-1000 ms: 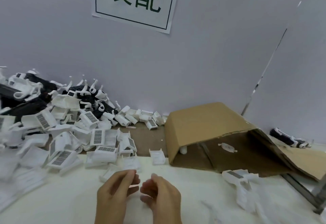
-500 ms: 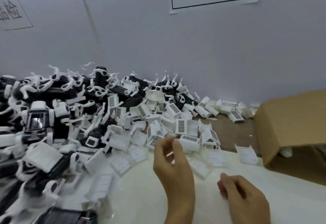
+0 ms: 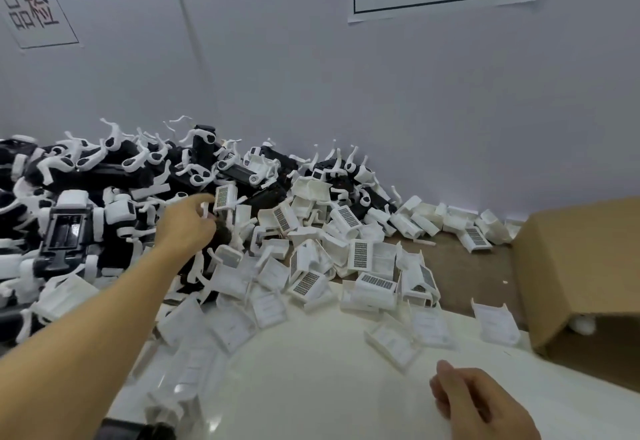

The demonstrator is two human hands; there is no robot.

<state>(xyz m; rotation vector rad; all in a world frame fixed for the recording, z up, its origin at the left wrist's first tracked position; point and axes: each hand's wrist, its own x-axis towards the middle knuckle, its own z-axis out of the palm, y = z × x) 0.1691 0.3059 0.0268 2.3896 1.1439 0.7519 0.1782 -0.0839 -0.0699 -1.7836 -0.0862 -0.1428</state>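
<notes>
Now the view has swung from the box to the pile, which fills the worktop along the wall. Black bodies with white arms are heaped at the pile's left and back, and white trays with barcode labels spill from its right edge toward the box. A second ago both hands sat together near the person, in front of the pile, working one small bit between them. They have since parted. The left hand has stretched out, arm long, into the middle of the pile. Its fingers are curled, with a thin white piece pinched between thumb and forefinger, and its knuckles are against a black part lying there. The right hand has stayed back, well clear of the pile's near edge. It rests on bare worktop with its fingers loosely bent and nothing in them. I take this to mean the fiddling with the small piece is over and the hunt for its mate has begun: the left hand looks set to draw that black part out of the pile, and the right waits to receive it. Whether the fingers already grip the black part I cannot tell.
</notes>
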